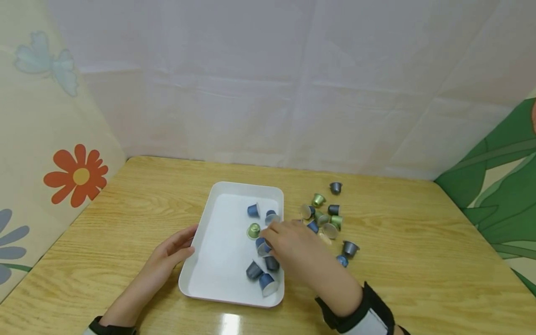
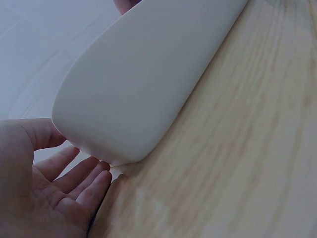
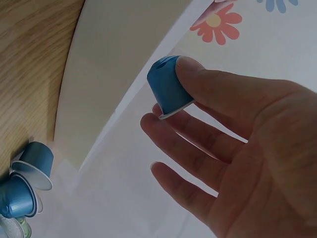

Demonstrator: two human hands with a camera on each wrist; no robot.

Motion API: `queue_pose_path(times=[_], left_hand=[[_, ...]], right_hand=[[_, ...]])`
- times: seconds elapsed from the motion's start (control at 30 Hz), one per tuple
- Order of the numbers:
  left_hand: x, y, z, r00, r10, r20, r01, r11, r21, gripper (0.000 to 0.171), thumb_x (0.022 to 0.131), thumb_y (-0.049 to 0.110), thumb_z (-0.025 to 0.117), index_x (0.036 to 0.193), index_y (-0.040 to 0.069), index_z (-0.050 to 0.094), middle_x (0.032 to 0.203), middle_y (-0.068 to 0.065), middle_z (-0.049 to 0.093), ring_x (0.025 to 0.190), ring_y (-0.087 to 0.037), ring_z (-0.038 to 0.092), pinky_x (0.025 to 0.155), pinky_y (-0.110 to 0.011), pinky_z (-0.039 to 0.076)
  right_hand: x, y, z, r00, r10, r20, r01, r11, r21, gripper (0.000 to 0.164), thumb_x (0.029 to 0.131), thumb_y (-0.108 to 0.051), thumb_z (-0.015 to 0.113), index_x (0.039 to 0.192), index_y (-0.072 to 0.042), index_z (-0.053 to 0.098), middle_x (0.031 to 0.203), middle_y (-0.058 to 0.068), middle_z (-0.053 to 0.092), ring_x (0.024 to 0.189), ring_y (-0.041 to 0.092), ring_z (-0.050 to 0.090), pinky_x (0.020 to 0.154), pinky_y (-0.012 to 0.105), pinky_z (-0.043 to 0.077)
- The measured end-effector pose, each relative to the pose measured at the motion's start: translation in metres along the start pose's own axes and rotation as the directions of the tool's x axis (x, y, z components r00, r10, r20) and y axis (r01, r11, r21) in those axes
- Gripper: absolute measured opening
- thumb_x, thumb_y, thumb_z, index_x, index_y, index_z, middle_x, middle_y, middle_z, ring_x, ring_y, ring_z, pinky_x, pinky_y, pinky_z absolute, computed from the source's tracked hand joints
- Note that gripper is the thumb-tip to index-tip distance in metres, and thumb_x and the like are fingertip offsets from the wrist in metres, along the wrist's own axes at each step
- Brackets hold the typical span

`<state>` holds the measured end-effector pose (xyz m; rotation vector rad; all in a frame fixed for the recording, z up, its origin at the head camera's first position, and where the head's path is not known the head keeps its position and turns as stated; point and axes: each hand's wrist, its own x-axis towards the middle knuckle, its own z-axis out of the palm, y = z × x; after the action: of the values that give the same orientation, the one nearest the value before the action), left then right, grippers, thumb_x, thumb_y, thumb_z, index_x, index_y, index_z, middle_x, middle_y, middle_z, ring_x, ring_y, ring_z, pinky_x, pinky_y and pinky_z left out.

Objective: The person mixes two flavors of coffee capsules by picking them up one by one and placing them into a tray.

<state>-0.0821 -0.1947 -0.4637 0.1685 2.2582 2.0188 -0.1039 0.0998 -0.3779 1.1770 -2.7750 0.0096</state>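
My right hand (image 1: 295, 249) reaches over the right side of a white tray (image 1: 209, 260). In the right wrist view its thumb and fingers pinch a blue coffee capsule (image 3: 169, 85), rim downward; the head view mostly hides this capsule. Thumb and fingertips of my left hand (image 1: 171, 249) rest against the tray's left side, fingers slightly bent. Inside the tray lie a green capsule (image 1: 253, 231), a blue capsule (image 1: 253, 210) near the far end, a dark capsule (image 1: 254, 271), a blue capsule (image 1: 268, 284) at the near right, and several others.
Right of the tray, several loose capsules lie on the wooden table (image 1: 402, 260), among them a green capsule (image 1: 318, 200), a grey capsule (image 1: 350, 248) and a dark capsule (image 1: 336, 187) farthest back. A white cloth (image 1: 251, 93) hangs behind the table.
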Motion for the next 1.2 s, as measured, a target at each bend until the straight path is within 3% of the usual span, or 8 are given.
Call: queue_pose_path(times=[0.5, 0.83, 1.2], left_hand=[[0.0016, -0.0022, -0.0007, 1.0, 0.004, 0.01, -0.004, 1.0, 0.002, 0.053, 0.099, 0.012, 0.057, 0.146, -0.006, 0.041, 0.146, -0.024, 0.046, 0.116, 0.001, 0.053, 0.093, -0.018, 0.045], [0.0015, -0.0023, -0.0012, 1.0, -0.001, 0.015, 0.001, 1.0, -0.002, 0.054, 0.099, 0.012, 0.057, 0.147, -0.006, 0.04, 0.146, -0.025, 0.046, 0.115, 0.0, 0.054, 0.092, -0.019, 0.046], [0.0018, -0.0008, -0.0008, 1.0, 0.008, 0.011, -0.008, 1.0, -0.01, 0.053, 0.099, 0.01, 0.057, 0.146, -0.008, 0.039, 0.144, -0.027, 0.046, 0.114, 0.0, 0.055, 0.09, -0.02, 0.048]], right_hand=[[0.001, -0.004, 0.0073, 0.998, -0.066, -0.009, 0.066, 0.998, 0.008, 0.033, 0.082, -0.016, 0.083, 0.112, -0.011, 0.07, 0.105, 0.002, 0.066, 0.092, 0.017, 0.065, 0.082, 0.034, 0.054], [0.0006, -0.0059, 0.0082, 0.998, -0.069, -0.013, 0.07, 0.997, 0.041, 0.035, 0.081, -0.016, 0.083, 0.113, -0.012, 0.069, 0.103, -0.001, 0.064, 0.088, 0.012, 0.062, 0.077, 0.03, 0.053], [0.0031, -0.0085, 0.0089, 0.998, -0.05, 0.042, 0.046, 0.996, 0.08, 0.035, 0.083, -0.016, 0.081, 0.115, -0.012, 0.07, 0.109, 0.001, 0.066, 0.098, 0.016, 0.063, 0.085, 0.035, 0.053]])
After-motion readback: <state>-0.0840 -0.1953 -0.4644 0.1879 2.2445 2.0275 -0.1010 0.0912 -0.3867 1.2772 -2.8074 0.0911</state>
